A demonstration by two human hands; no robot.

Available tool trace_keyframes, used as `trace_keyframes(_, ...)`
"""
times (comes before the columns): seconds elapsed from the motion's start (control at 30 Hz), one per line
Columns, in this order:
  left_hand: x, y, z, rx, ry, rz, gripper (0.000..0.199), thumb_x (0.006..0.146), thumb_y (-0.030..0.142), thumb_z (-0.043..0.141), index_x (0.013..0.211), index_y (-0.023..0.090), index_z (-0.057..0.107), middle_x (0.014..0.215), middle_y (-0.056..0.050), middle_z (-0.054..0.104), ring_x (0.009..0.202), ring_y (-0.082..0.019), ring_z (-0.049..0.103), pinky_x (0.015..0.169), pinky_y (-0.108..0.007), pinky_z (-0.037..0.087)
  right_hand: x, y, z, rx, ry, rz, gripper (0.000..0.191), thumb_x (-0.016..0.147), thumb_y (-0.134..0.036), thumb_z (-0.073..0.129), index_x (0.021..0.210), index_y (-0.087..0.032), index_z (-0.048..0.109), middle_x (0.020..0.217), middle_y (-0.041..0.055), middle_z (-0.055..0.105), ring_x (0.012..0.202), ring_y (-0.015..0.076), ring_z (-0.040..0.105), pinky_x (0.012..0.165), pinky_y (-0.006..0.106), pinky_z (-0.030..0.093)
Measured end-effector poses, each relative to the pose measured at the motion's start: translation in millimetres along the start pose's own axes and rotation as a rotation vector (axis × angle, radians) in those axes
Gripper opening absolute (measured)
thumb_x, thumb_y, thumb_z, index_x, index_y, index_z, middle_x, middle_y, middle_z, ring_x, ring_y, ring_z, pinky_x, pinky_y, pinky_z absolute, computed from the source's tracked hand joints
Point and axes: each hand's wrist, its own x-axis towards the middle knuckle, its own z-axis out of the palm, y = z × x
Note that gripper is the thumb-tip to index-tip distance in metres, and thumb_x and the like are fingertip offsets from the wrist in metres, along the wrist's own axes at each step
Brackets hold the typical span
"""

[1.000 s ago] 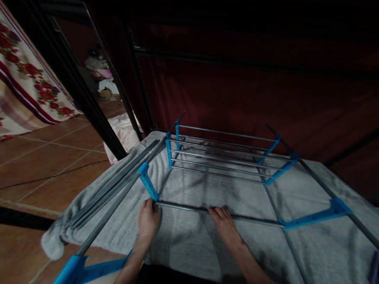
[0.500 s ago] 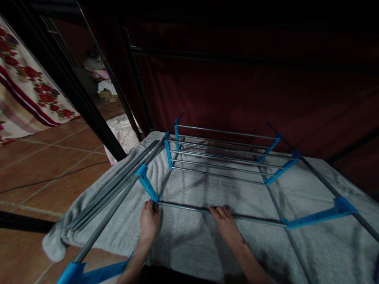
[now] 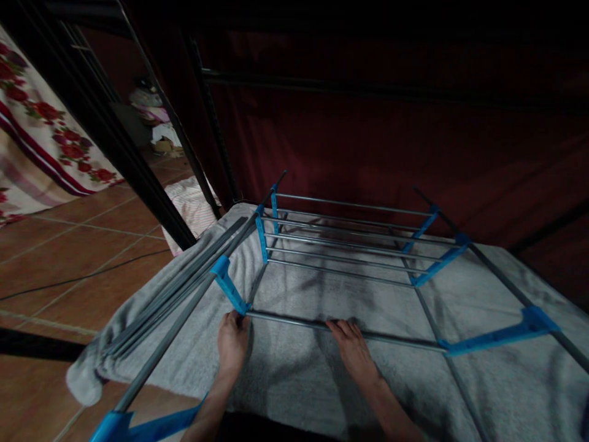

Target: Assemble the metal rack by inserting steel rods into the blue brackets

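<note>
A rack frame of grey metal tubes and blue plastic brackets lies on a grey blanket (image 3: 294,362). My left hand (image 3: 233,344) is closed at the lower end of a blue bracket (image 3: 230,287), where a crosswise metal tube (image 3: 285,320) meets it. My right hand (image 3: 352,353) rests on the middle of that same tube, its fingers bent over it. The tube's right end meets another blue bracket (image 3: 497,337). Farther back, several thinner rods (image 3: 340,258) span between pairs of blue brackets. What my left fingertips press is partly hidden.
Several loose grey tubes (image 3: 184,285) lie along the blanket's left side. A black metal post (image 3: 115,141) stands at the left, with a dark red curtain (image 3: 368,147) behind. Tiled floor (image 3: 92,245) and a flowered cloth (image 3: 55,129) are farther left.
Almost nothing differs. My right hand has shifted very slightly to the right along the tube; the left hand stays at the bracket.
</note>
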Motion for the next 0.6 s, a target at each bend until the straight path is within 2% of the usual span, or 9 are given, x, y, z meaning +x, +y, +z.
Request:
trace_keyframes(0.33,-2.6,-0.1,7.0,0.003,0.028,0.009,0.016,0.085,0.036,0.049,0.083,0.023,0.059,0.084,-0.009,0.062,0.085,-0.028,0.061,0.083,-0.043,0.052,3.7,-5.3,-10.2,0.004,-0.017,-0.006,0.054,0.093,0.002,0.045,0.136,-0.025,0.066,0.113,0.0070,0.074,0.103,0.0223,0.065,0.103,0.039,0.047)
trace_keyframes(0.6,-7.6,0.8,9.6,0.023,0.054,0.008,0.024,0.088,0.042,0.044,0.085,0.023,0.059,0.088,-0.009,0.061,0.085,-0.027,0.060,0.083,-0.041,0.050,5.5,-3.6,-8.9,0.023,-0.014,-0.003,0.051,0.095,-0.002,0.047,0.134,-0.028,0.068,0.113,0.0062,0.074,0.102,0.0220,0.066,0.101,0.039,0.049)
